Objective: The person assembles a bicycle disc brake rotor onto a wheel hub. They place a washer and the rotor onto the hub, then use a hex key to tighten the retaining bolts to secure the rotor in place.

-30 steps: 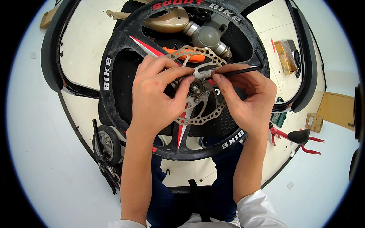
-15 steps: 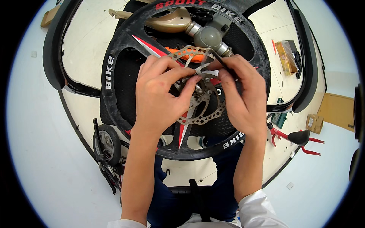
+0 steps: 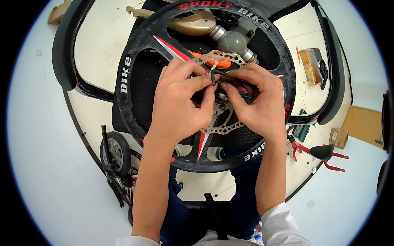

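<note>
A black bicycle wheel (image 3: pixel 124 102) with red and white spoke accents lies flat before me, a drilled metal brake disc (image 3: pixel 225 130) at its hub. My right hand (image 3: pixel 260 98) grips a black hex key (image 3: pixel 223 76) with its fingers. The key's short bent end points down beside the fingertips of my left hand (image 3: pixel 180 96). That hand is closed in a pinch over the disc's upper part; anything small between its thumb and forefinger is hidden. The hub axle (image 3: pixel 223 96) shows just below both hands.
The wheel rests on a black chair seat between two armrests (image 3: pixel 63 49) (image 3: pixel 334 82). Under its spokes lie an orange object (image 3: pixel 221 64) and a gold and grey part (image 3: pixel 230 41). A small wheel (image 3: pixel 117 153) stands at left; a red frame piece (image 3: pixel 301 144) and cardboard box (image 3: pixel 339 137) are right.
The hex key has swung from pointing up by my right hand to lying across, its bent end now at my left fingertips. The wheel appears slightly farther right in view.
</note>
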The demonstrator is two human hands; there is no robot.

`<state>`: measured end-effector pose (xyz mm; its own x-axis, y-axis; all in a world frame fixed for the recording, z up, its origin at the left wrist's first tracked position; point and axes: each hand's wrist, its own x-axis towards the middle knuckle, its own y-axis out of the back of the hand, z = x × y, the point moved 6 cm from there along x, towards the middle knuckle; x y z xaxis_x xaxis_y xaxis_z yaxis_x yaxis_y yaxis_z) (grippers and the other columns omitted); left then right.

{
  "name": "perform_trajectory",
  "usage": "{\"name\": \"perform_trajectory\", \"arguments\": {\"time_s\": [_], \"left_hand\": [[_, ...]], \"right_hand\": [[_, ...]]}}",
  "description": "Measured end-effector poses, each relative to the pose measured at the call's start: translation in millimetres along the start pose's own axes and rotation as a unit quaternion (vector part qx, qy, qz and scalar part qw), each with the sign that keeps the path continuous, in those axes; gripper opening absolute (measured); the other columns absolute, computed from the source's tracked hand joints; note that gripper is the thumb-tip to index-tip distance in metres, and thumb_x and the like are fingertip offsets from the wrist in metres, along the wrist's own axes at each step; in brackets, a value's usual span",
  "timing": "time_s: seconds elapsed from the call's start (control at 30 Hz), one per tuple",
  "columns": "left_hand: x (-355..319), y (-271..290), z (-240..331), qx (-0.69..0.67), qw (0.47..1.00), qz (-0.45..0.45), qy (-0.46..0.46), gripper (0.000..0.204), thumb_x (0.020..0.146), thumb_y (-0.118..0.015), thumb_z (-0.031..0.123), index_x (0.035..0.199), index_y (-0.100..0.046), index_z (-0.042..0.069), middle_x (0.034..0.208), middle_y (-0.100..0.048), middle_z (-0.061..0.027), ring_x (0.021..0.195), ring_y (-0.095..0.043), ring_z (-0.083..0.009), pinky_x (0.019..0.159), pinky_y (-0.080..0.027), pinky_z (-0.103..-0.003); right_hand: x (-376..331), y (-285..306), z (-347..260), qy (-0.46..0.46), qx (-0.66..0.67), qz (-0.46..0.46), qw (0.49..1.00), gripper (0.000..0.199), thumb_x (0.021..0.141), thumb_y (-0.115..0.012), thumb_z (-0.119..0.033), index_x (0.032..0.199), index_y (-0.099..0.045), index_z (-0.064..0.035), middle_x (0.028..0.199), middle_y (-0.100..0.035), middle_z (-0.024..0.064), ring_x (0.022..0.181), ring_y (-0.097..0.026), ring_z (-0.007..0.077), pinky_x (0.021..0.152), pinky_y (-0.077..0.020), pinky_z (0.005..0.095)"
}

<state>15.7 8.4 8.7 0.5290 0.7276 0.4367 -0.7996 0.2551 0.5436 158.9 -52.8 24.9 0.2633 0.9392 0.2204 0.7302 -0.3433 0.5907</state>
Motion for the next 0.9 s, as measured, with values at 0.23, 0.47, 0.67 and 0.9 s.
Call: {"name": "perform_trajectory", "arguments": {"time_s": [0.23,0.47,0.67,0.9], "left_hand": [[0,5,1,-0.018,1.0,-0.006,-0.018,0.029,0.073,-0.061,-0.007,0.096,-0.076,0.001,0.086,-0.065,-0.0092,0.081,-0.058,-0.0249,0.072,-0.049,-0.032],[1,20,-11,-0.048,0.994,0.081,0.053,0.034,0.076,-0.061,-0.007,0.106,-0.074,0.002,0.085,-0.063,-0.0081,0.078,-0.06,-0.0174,0.071,-0.049,-0.027],[0,18,-10,-0.028,0.996,0.07,0.053,0.036,0.076,-0.064,-0.007,0.108,-0.074,0.004,0.084,-0.062,-0.0071,0.075,-0.059,-0.0167,0.07,-0.049,-0.027],[0,16,-18,-0.022,0.992,0.074,0.097,0.03,0.079,-0.071,-0.002,0.108,-0.074,0.006,0.081,-0.058,-0.003,0.071,-0.053,-0.0109,0.062,-0.042,-0.024]], "right_hand": [[5,-2,-4,-0.031,-0.053,-0.014,0.998,0.018,0.077,-0.078,-0.005,0.092,-0.074,0.0032,0.082,-0.067,0.0117,0.069,-0.067,0.0225,0.063,-0.0548,0.029],[5,-2,3,-0.041,-0.012,-0.043,0.998,0.018,0.078,-0.075,0.001,0.096,-0.075,0.0024,0.081,-0.065,0.0061,0.069,-0.059,0.0093,0.06,-0.0464,0.0221],[7,-4,-1,0.0,-0.021,-0.061,0.998,0.02,0.077,-0.072,0.001,0.097,-0.075,0.0003,0.086,-0.067,0.012,0.072,-0.067,0.0258,0.067,-0.0539,0.0319],[6,-6,-3,0.03,-0.031,-0.071,0.997,0.03,0.076,-0.069,0.008,0.102,-0.078,-0.0052,0.084,-0.066,0.0072,0.073,-0.064,0.015,0.066,-0.051,0.0259]]}}
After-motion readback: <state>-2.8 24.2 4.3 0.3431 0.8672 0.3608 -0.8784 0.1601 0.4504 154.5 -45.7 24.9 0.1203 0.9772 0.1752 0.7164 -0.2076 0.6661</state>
